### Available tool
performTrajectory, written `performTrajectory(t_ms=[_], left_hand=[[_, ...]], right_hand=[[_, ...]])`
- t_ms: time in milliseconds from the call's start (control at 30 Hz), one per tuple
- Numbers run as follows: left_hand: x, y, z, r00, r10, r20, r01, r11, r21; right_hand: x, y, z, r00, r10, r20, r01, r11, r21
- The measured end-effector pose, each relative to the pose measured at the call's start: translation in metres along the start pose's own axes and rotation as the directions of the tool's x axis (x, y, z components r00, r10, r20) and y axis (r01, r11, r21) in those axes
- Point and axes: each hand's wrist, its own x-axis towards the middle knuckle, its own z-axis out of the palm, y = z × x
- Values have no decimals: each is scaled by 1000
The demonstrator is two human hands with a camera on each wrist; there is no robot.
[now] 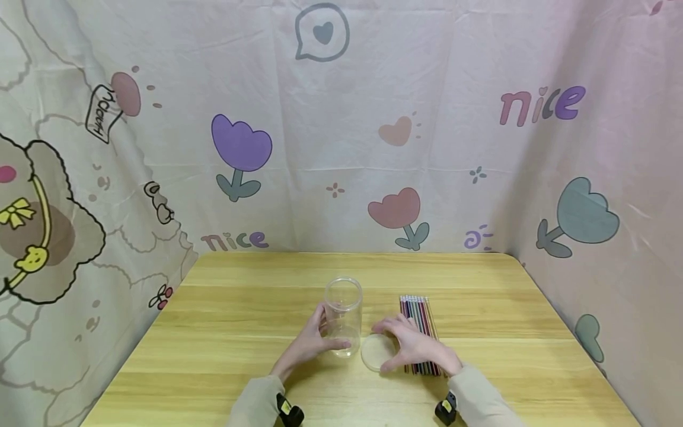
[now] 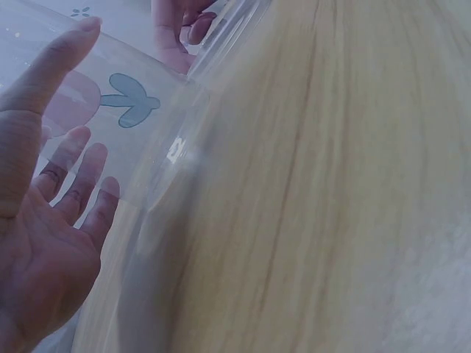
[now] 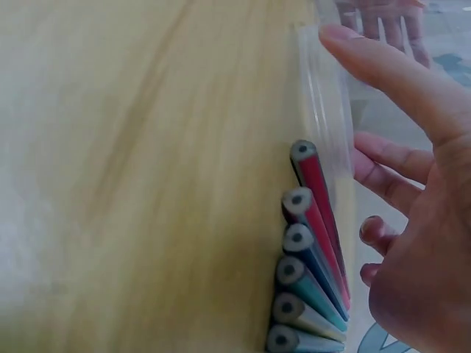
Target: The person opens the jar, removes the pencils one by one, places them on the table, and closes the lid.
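Note:
A tall clear plastic jar (image 1: 344,314) stands upright on the table, its round mouth facing up. My left hand (image 1: 312,341) holds it low down from the left, thumb across the front. In the left wrist view the fingers (image 2: 92,173) show through the clear wall. Just right of the jar a round translucent lid (image 1: 376,352) lies flat on the table. My right hand (image 1: 409,344) spans it, thumb at the near rim and fingers at the far rim. Under and beside this hand lies a row of unsharpened pencils (image 1: 421,311); their flat ends (image 3: 291,272) show in the right wrist view.
The wooden table (image 1: 240,308) reaches back to a printed cloth backdrop (image 1: 331,118), which also hangs along both sides. Beige sleeves (image 1: 482,397) cover the forearms, with a small black device (image 1: 290,410) at each wrist.

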Motion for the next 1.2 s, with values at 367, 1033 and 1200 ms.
performTrajectory(t_ms=[367,1033,1200], left_hand=[[1,1,0,1000,4,6,-4,1000,-13],[0,-1,0,1000,11,15,-10,999,-33],[0,-1,0,1000,12,13,-12,999,-33]], right_hand=[[4,-3,4,1000,-6,22,8,998,-70],[3,-7,-23,995,-27,-95,45,981,189],[4,-10,-32,988,-46,-151,78,974,215]])
